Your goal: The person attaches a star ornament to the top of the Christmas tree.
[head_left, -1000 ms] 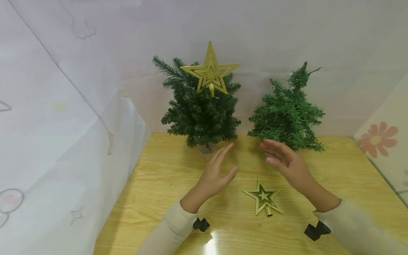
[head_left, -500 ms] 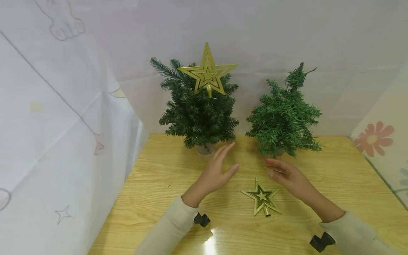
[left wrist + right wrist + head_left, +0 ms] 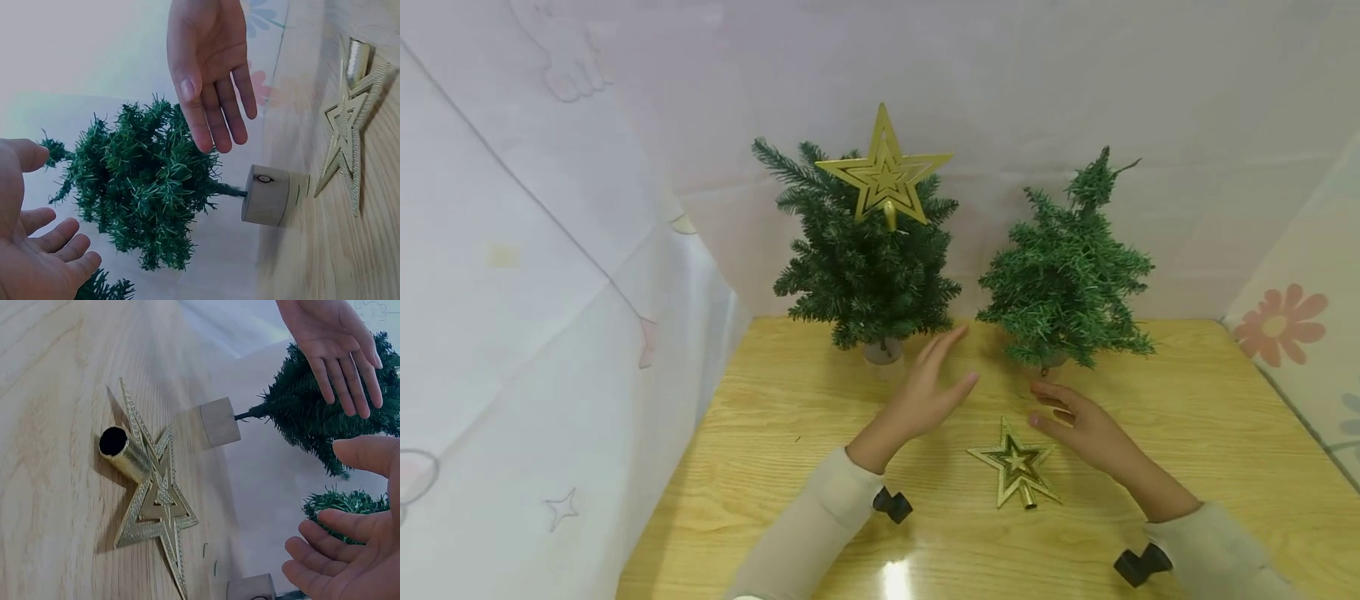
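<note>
My left hand [image 3: 922, 400] hovers over the table in front of the left artificial Christmas tree [image 3: 865, 275], fingers extended and holding nothing. Facing it, my right hand [image 3: 1092, 432] is also empty, its fingers loosely bent, just in front of the smaller right tree [image 3: 1067, 279]. Between the hands, nearer me, a gold star tree topper [image 3: 1017, 461] lies flat with its tube socket toward me. A second gold star topper [image 3: 886, 177] stands upright at the top of the left tree. In the right wrist view, the lying star's hollow tube [image 3: 128, 456] shows its dark opening.
Both trees stand on short round wooden bases, the right one [image 3: 267, 195] plain in the left wrist view. Behind the wooden table [image 3: 760, 467] hangs a pale cloth backdrop [image 3: 1000, 75], with a patterned cloth [image 3: 535, 333] along the left. Small green needle bits [image 3: 205, 550] lie near the star.
My right hand has drawn back from the right tree toward me, uncovering its base. My left hand has shifted slightly right. The stars and trees stay put; the head view has turned a little.
</note>
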Motion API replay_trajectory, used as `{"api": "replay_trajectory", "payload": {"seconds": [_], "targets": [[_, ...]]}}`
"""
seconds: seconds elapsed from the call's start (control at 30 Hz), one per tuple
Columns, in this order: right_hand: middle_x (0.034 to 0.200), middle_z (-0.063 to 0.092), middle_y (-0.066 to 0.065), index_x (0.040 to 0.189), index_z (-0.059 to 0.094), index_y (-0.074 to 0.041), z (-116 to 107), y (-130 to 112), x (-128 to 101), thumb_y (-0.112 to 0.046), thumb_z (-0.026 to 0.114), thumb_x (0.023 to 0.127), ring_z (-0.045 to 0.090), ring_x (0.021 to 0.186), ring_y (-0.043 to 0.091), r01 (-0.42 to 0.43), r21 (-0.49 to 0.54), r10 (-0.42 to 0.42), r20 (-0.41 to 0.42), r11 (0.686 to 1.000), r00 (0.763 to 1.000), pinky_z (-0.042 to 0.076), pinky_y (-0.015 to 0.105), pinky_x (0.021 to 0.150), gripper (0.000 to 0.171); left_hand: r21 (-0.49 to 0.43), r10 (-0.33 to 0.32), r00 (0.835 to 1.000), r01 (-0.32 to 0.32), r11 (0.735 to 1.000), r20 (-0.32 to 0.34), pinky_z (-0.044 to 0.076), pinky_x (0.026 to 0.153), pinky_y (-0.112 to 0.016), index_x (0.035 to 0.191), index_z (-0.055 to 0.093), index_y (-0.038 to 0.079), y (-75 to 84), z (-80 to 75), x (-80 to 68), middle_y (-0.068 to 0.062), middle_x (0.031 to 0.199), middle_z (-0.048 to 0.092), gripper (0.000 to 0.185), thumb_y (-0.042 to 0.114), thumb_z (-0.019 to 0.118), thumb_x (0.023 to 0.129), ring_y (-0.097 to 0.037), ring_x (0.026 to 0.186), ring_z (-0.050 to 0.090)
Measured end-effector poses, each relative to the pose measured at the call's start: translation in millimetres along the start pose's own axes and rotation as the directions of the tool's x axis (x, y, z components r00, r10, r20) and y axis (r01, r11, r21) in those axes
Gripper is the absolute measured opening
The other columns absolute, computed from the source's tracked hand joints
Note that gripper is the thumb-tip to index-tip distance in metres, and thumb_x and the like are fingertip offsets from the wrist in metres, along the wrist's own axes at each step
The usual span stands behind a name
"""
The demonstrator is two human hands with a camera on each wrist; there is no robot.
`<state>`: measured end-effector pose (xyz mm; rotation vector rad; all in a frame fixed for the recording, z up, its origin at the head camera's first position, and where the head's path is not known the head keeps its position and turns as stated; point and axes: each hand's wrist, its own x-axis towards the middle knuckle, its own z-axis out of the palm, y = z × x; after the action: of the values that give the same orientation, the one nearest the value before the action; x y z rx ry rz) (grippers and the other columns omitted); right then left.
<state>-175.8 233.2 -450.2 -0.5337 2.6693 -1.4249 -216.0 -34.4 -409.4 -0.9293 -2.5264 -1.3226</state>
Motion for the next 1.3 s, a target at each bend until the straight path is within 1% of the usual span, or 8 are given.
{"api": "replay_trajectory", "payload": {"seconds": [0.17,0.4,0.57,0.73,0.8,0.97,1.17,1.3], "targets": [[0.138,0.038,0.015,0.139,0.034,-0.012,2,6,1,-0.035,0.056,0.089,0.036,0.124,0.036,-0.006,0.015,0.006,0.005,1.000,1.000,0.030,0.056,0.097,0.059,-0.027,0.010,1.000,-0.010,1.000,-0.007,0.033,0.098,-0.047,0.141,0.012,0.044,-0.2,8.3,13.5,0.019,0.141,0.024,0.062,0.045,0.048,0.091,-0.006,0.128,0.028],[0.140,0.035,0.015,0.140,0.032,-0.014,5,14,0,-0.038,0.055,0.090,0.034,0.123,0.043,-0.054,0.063,0.053,0.007,0.997,0.999,0.034,0.058,0.092,0.060,-0.050,-0.012,1.000,0.013,0.999,0.015,0.035,0.099,-0.039,0.141,0.013,0.042,-4.3,20.4,24.5,0.017,0.141,0.025,0.061,0.048,0.046,0.091,-0.006,0.127,0.029],[0.142,0.032,0.011,0.141,0.031,-0.016,10,17,2,-0.038,0.055,0.089,0.032,0.126,0.040,-0.081,0.134,0.084,-0.015,0.988,0.996,0.036,0.057,0.092,0.061,-0.088,0.002,1.000,-0.002,0.996,0.004,0.032,0.101,-0.032,0.141,0.015,0.041,-8.6,28.5,31.6,0.016,0.141,0.026,0.060,0.050,0.045,0.090,-0.004,0.127,0.028],[0.143,0.031,0.007,0.141,0.030,-0.017,12,18,7,-0.038,0.054,0.090,0.030,0.129,0.036,-0.091,0.186,0.102,-0.053,0.978,0.993,0.034,0.057,0.094,0.060,-0.128,0.038,0.999,-0.039,0.991,-0.009,0.031,0.102,-0.031,0.141,0.015,0.041,-8.3,36.5,39.0,0.016,0.141,0.026,0.059,0.050,0.044,0.091,-0.003,0.128,0.026],[0.144,0.029,0.008,0.141,0.030,-0.014,12,14,9,-0.036,0.054,0.090,0.028,0.129,0.036,-0.079,0.203,0.094,-0.062,0.976,0.994,0.033,0.057,0.094,0.060,-0.140,0.046,0.999,-0.048,0.989,-0.017,0.031,0.103,-0.032,0.142,0.016,0.038,-2.2,35.5,40.0,0.013,0.142,0.026,0.059,0.047,0.044,0.092,-0.005,0.128,0.027],[0.145,0.025,0.013,0.142,0.028,-0.007,12,11,11,-0.031,0.053,0.092,0.025,0.130,0.039,-0.074,0.239,0.089,-0.053,0.968,0.995,0.031,0.058,0.095,0.061,-0.171,0.061,0.997,-0.067,0.983,-0.037,0.030,0.103,-0.033,0.142,0.017,0.036,0.7,37.3,44.3,0.011,0.142,0.027,0.058,0.046,0.044,0.092,-0.005,0.128,0.026],[0.146,0.024,0.011,0.143,0.027,-0.014,14,29,15,-0.036,0.054,0.090,0.023,0.130,0.040,-0.073,0.199,0.080,-0.024,0.977,0.997,0.027,0.060,0.096,0.063,-0.173,0.070,0.997,-0.076,0.982,-0.035,0.030,0.103,-0.031,0.141,0.017,0.040,-3.4,46.8,49.8,0.015,0.140,0.024,0.058,0.048,0.044,0.091,-0.003,0.127,0.025],[0.146,0.025,0.011,0.143,0.026,-0.019,17,31,15,-0.036,0.057,0.089,0.022,0.130,0.040,-0.059,0.138,0.055,0.029,0.989,0.998,0.026,0.061,0.097,0.064,-0.164,0.058,0.998,-0.062,0.984,-0.026,0.033,0.101,-0.038,0.141,0.018,0.040,-2.5,51.3,51.3,0.016,0.141,0.023,0.057,0.049,0.044,0.091,-0.009,0.128,0.028]]}}
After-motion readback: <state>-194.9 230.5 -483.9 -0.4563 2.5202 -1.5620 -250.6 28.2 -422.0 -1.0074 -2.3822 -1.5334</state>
